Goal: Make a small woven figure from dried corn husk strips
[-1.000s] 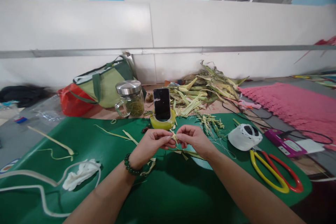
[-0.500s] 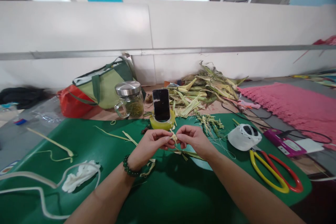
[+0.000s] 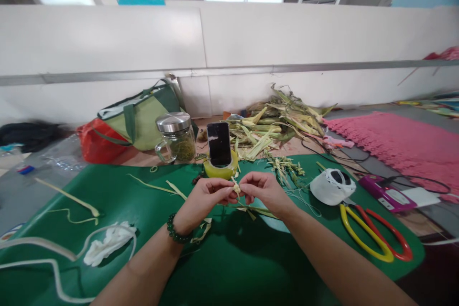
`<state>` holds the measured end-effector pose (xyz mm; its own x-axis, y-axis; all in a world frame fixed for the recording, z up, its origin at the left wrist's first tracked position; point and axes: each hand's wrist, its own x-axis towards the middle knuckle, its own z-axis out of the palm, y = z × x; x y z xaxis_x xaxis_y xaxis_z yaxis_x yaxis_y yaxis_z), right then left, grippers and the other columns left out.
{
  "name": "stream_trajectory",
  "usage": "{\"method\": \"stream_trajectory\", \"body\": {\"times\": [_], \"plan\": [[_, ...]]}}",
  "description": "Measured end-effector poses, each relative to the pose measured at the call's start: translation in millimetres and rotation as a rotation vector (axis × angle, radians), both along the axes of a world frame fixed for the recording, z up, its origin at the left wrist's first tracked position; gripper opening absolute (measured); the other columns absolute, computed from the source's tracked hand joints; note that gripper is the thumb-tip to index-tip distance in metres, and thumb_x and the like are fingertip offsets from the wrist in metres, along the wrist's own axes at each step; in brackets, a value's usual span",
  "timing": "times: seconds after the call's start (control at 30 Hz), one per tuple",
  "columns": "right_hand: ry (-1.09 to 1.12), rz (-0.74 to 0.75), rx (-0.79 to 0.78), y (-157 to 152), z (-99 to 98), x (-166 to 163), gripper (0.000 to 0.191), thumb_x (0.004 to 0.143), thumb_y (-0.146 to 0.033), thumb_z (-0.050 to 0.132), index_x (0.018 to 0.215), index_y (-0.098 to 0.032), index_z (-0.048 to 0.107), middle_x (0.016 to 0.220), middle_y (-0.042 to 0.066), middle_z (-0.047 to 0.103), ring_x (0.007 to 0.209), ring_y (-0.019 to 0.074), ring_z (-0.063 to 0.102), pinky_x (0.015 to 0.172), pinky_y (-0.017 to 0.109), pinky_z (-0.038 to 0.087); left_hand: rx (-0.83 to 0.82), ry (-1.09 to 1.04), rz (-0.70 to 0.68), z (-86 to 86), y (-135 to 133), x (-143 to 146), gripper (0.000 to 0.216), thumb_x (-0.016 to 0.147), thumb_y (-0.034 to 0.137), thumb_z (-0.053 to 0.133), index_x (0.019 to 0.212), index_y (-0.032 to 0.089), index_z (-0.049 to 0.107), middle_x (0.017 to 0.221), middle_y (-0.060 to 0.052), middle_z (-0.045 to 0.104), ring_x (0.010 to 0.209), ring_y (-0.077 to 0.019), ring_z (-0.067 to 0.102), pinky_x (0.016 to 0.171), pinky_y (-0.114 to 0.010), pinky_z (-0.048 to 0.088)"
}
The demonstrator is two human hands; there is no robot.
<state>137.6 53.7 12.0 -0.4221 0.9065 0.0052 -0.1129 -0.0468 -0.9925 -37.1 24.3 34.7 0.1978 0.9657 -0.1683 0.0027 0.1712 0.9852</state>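
Note:
Above the middle of the green mat (image 3: 251, 267), my left hand (image 3: 208, 197) and my right hand (image 3: 264, 192) meet fingertip to fingertip. Between them is a small knotted piece of pale corn husk (image 3: 236, 188), pinched from both sides. My left wrist wears a dark green bead bracelet (image 3: 175, 229). Just behind my fingers a phone (image 3: 219, 143) leans upright in a yellow-green tape roll (image 3: 219, 172). Loose husk strips (image 3: 256, 210) lie on the mat under my hands. The underside of the knotted piece is hidden by my fingers.
A pile of dried corn husks (image 3: 287, 114) lies by the wall. To its left stand a lidded glass mug (image 3: 175, 138) and a green bag (image 3: 143, 119). On the right are a white roll (image 3: 332, 187), red-and-yellow scissors (image 3: 369, 236) and a purple power strip (image 3: 387, 193). Crumpled white tissue (image 3: 109, 244) lies left.
The view has shifted very slightly. Both hands keep their pinch on the husk piece, with only a small shift of the fingers and piece.

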Motion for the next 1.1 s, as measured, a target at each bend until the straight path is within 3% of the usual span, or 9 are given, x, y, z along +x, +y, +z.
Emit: {"method": "stream_trajectory", "body": {"times": [0.9,1.1], "plan": [[0.053,0.023,0.022,-1.4,0.0,-0.4,0.015,0.067,-0.027,0.070,0.074,-0.015,0.064,0.062,-0.001,0.063,0.046,0.0076,0.054,0.048,0.022,0.046,0.033,0.003,0.001,0.5,0.0,-0.5,0.029,0.063,0.037,0.075,0.080,0.013,0.071,0.066,-0.005,0.071,0.065,-0.0173,0.065,0.065,-0.028,0.051],[0.077,0.020,0.049,-0.6,-2.6,0.4,0.018,0.070,-0.029,0.068,0.080,-0.016,0.062,0.063,-0.001,0.063,0.048,0.0084,0.055,0.049,0.023,0.047,0.065,0.039,0.023,-0.7,0.8,-1.6,0.029,0.065,0.037,0.074,0.082,0.014,0.073,0.077,-0.007,0.072,0.070,-0.0180,0.064,0.066,-0.027,0.049]]}}
